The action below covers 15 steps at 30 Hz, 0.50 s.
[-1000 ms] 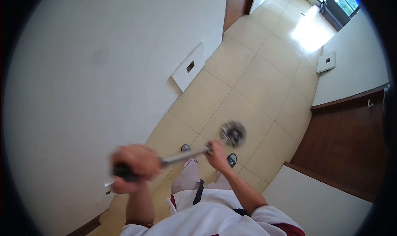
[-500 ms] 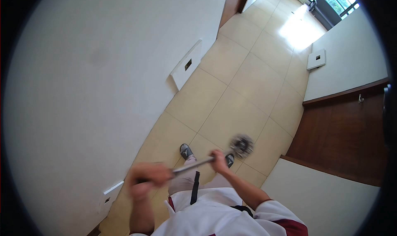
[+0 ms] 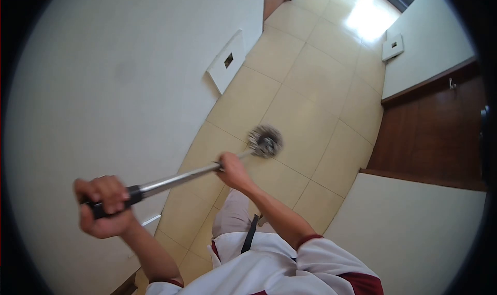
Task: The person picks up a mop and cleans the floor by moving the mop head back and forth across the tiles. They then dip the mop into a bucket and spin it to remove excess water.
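A spin mop with a metal shaft [image 3: 178, 180] runs slantwise across the front of my body. My left hand [image 3: 105, 206] is wrapped round the black grip at its top end, close to the left wall. Farther down the shaft, my right hand [image 3: 234, 171] is closed round the pole. Just beyond that hand, the round grey mop head [image 3: 265, 141] is over the tiled floor [image 3: 297, 119], its strands slightly blurred.
White wall [image 3: 129, 88] lines the left side, with a raised white box [image 3: 228, 62] low on it. To the right are a brown door [image 3: 435, 134] and another white wall box [image 3: 393, 47]. Bright light reflects off the floor at the far end.
The mop head has swung left and farther forward. Both hands have moved left with the shaft, the left one most. My view has shifted, and my feet have gone out of sight.
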Motion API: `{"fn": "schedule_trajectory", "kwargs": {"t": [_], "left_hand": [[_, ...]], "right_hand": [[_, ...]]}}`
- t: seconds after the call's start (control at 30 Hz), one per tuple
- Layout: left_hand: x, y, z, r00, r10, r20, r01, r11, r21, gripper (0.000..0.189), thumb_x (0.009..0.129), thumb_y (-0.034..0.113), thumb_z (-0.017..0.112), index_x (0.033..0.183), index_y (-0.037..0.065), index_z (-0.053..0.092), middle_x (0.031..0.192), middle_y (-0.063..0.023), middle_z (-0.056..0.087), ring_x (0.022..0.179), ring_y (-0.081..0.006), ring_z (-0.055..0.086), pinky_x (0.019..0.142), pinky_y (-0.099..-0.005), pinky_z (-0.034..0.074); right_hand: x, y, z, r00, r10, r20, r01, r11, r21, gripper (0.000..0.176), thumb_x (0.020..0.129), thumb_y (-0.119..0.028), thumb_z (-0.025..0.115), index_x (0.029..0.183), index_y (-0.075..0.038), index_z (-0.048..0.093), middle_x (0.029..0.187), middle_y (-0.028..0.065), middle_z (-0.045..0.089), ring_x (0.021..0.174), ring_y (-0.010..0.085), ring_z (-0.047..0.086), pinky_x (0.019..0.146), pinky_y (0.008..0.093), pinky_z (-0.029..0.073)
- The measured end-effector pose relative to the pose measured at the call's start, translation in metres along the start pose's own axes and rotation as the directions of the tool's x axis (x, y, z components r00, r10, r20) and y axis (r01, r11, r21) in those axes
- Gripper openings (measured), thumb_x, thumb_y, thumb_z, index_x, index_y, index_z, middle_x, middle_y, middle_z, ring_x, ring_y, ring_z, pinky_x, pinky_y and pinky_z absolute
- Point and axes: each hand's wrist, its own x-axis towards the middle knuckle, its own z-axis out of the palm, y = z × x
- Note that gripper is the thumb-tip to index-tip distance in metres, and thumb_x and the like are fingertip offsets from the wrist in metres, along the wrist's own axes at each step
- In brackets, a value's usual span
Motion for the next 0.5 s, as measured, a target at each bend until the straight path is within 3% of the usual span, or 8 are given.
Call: {"fn": "schedule_trajectory", "kwargs": {"t": [0.1, 0.17, 0.23, 0.27, 0.3, 0.37, 0.43, 0.5], "left_hand": [[-0.063, -0.052, 0.077, 0.977, -0.111, 0.182, 0.149, 0.966, -0.211, 0.031, 0.088, 0.035, 0.056, 0.084, 0.006, 0.045, 0.055, -0.0006, 0.040, 0.043, -0.0124, 0.038, 0.041, -0.0300, 0.033], [-0.115, -0.081, 0.133, 0.927, -0.202, 0.314, 0.314, 0.878, -0.361, 0.029, 0.081, 0.031, 0.058, 0.083, 0.002, 0.053, 0.057, -0.0032, 0.045, 0.045, -0.0129, 0.041, 0.042, -0.0281, 0.033], [-0.173, -0.109, 0.153, 0.802, -0.321, 0.504, 0.477, 0.852, -0.216, 0.024, 0.070, 0.023, 0.056, 0.081, 0.002, 0.051, 0.059, -0.0035, 0.047, 0.047, -0.0144, 0.043, 0.045, -0.0292, 0.036], [-0.192, -0.118, 0.156, 0.724, -0.356, 0.591, 0.524, 0.841, -0.136, 0.023, 0.070, 0.021, 0.055, 0.081, 0.002, 0.050, 0.064, -0.0040, 0.049, 0.053, -0.0152, 0.045, 0.051, -0.0283, 0.039], [-0.205, -0.121, 0.156, 0.633, -0.442, 0.635, 0.624, 0.777, -0.081, 0.026, 0.072, 0.020, 0.058, 0.082, -0.002, 0.053, 0.067, -0.0093, 0.053, 0.062, -0.0191, 0.051, 0.064, -0.0339, 0.046], [-0.222, -0.131, 0.129, 0.629, -0.456, 0.629, 0.638, 0.766, -0.083, 0.020, 0.072, 0.017, 0.057, 0.079, -0.002, 0.052, 0.068, -0.0079, 0.052, 0.063, -0.0175, 0.050, 0.067, -0.0322, 0.045], [-0.215, -0.125, 0.083, 0.590, -0.543, 0.598, 0.710, 0.701, -0.065, 0.017, 0.074, 0.015, 0.057, 0.074, -0.002, 0.054, 0.071, -0.0076, 0.055, 0.068, -0.0164, 0.051, 0.081, -0.0315, 0.045], [-0.188, -0.087, 0.015, 0.689, -0.571, 0.446, 0.663, 0.745, -0.070, 0.019, 0.076, 0.015, 0.057, 0.074, -0.004, 0.058, 0.073, -0.0094, 0.059, 0.072, -0.0175, 0.055, 0.083, -0.0339, 0.047]], "right_hand": [[-0.134, 0.051, -0.064, 0.919, 0.230, -0.320, -0.267, 0.961, -0.074, 0.040, 0.061, 0.001, 0.074, 0.094, -0.004, 0.052, 0.092, 0.0156, 0.052, 0.088, 0.0347, 0.051, 0.077, 0.0414, 0.043], [-0.218, 0.094, -0.108, 0.870, 0.246, -0.427, -0.345, 0.923, -0.169, 0.043, 0.056, 0.004, 0.069, 0.094, -0.005, 0.052, 0.089, 0.0129, 0.051, 0.086, 0.0317, 0.050, 0.078, 0.0369, 0.042], [-0.288, 0.136, -0.146, 0.798, 0.430, -0.423, -0.519, 0.846, -0.119, 0.042, 0.059, 0.005, 0.069, 0.096, -0.005, 0.053, 0.093, 0.0149, 0.053, 0.091, 0.0330, 0.051, 0.081, 0.0395, 0.044], [-0.313, 0.153, -0.153, 0.737, 0.509, -0.445, -0.589, 0.806, -0.053, 0.043, 0.058, 0.005, 0.069, 0.097, -0.005, 0.053, 0.093, 0.0150, 0.053, 0.092, 0.0333, 0.052, 0.081, 0.0394, 0.044], [-0.325, 0.157, -0.153, 0.739, 0.501, -0.451, -0.584, 0.809, -0.058, 0.043, 0.058, 0.005, 0.069, 0.097, -0.005, 0.053, 0.093, 0.0150, 0.053, 0.092, 0.0333, 0.052, 0.081, 0.0394, 0.044], [-0.329, 0.158, -0.144, 0.796, 0.394, -0.460, -0.547, 0.793, -0.266, 0.041, 0.059, 0.004, 0.071, 0.096, -0.006, 0.056, 0.091, 0.0145, 0.055, 0.091, 0.0341, 0.053, 0.080, 0.0399, 0.045], [-0.299, 0.149, -0.111, 0.842, 0.373, -0.389, -0.494, 0.822, -0.282, 0.038, 0.059, 0.003, 0.071, 0.093, -0.007, 0.059, 0.091, 0.0140, 0.056, 0.089, 0.0337, 0.054, 0.077, 0.0396, 0.045], [-0.248, 0.120, -0.058, 0.917, 0.326, -0.228, -0.380, 0.889, -0.254, 0.033, 0.059, 0.004, 0.072, 0.088, -0.008, 0.062, 0.091, 0.0138, 0.059, 0.089, 0.0336, 0.056, 0.076, 0.0396, 0.047]]}}
